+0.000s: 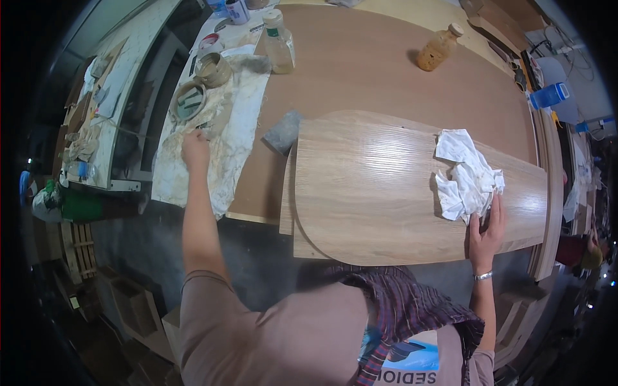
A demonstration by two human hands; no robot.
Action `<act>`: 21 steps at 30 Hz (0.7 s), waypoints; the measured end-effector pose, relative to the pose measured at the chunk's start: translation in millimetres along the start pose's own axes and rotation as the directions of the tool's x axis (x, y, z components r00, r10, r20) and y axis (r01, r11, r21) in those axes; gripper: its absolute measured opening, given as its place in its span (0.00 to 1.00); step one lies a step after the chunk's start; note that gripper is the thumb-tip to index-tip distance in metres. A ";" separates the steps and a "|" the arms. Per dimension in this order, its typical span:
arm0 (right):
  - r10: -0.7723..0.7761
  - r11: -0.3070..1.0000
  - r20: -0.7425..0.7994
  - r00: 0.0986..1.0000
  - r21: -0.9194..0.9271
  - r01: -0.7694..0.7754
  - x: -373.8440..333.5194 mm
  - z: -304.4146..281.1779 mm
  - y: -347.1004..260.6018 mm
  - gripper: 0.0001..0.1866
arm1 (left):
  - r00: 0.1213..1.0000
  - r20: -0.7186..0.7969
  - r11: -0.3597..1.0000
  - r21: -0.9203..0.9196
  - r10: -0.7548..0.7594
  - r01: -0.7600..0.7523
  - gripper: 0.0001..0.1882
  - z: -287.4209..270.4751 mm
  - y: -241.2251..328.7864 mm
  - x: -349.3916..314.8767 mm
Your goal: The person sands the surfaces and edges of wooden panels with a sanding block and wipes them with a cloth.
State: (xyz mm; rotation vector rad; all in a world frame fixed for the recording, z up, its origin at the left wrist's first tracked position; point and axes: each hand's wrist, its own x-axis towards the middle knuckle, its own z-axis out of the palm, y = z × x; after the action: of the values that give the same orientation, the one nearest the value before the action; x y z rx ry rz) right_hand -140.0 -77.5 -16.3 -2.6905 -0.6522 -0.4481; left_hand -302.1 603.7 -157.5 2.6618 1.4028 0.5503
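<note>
A light wood-grain board (373, 186) with a rounded left end lies in front of me. My right hand (487, 237) rests flat near its front edge, fingers stretched out, their tips touching a crumpled white cloth (465, 174). On the left, my left hand (195, 151) is closed over a stained, whitish cloth (222, 148). Something small and dark shows at its fingertips, too small to name. Just beyond that hand sits a round tub (189, 103) with dark strips in it, and a second brownish tub (213, 69) stands behind.
A grey block-like piece (282, 132) lies left of the board. Farther back are a clear bottle with a pale cap (279, 45) and a bottle of amber contents (440, 48). Another bench (132, 96) stands at far left. A blue bottle (549, 96) is at the right.
</note>
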 end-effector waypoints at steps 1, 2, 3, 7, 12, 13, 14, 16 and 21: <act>-0.007 1.000 -0.012 1.000 0.001 0.007 0.6 -0.6 -0.2 0.35 | 0.999 -0.013 0.995 -0.093 -0.049 0.048 0.12 -4.8 6.1 -0.7; -0.003 1.000 -0.016 1.000 0.001 0.003 0.2 -0.7 -0.3 0.35 | 0.995 -0.022 0.978 -0.184 -0.099 0.093 0.12 -11.4 11.6 -1.0; 0.005 1.000 -0.007 1.000 0.015 -0.005 -1.0 0.1 0.0 0.35 | 0.995 -0.025 0.979 -0.186 -0.092 0.086 0.12 -18.7 17.9 0.0; 0.040 0.995 0.003 0.999 0.095 -0.040 -1.6 -5.8 -0.1 0.34 | 0.907 0.417 0.106 -0.901 -0.059 0.421 0.13 -79.2 95.0 -14.9; 0.044 0.988 -0.154 0.987 0.151 -0.020 0.5 -15.7 -1.7 0.30 | 0.740 0.383 -0.277 -0.754 0.552 0.596 0.13 -153.8 219.9 -75.6; 0.069 0.988 -0.203 0.977 0.147 -0.039 2.1 -21.6 -11.0 0.28 | 0.733 0.392 -0.167 -0.811 0.556 0.561 0.12 -161.2 243.6 -89.6; 0.105 0.962 -0.257 0.961 0.270 -0.032 8.5 -30.6 -29.6 0.23 | 0.722 0.398 -0.058 -0.854 0.566 0.516 0.12 -170.6 269.2 -105.8; 0.045 0.859 -0.260 0.965 0.503 0.096 18.5 -46.2 -57.3 0.19 | 0.649 0.355 0.107 -0.915 0.673 0.389 0.12 -195.2 319.9 -148.2; -0.120 0.829 -0.077 0.990 0.541 0.143 31.9 -88.2 -74.7 0.25 | 0.353 -0.075 0.040 -0.950 0.933 -0.309 0.14 -220.2 400.8 -219.2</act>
State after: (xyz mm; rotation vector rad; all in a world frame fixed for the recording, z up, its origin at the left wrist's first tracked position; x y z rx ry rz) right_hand -168.9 -37.1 92.8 -2.0971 -0.8155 -0.2892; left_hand -178.9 174.2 82.4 1.9642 -0.5258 0.2331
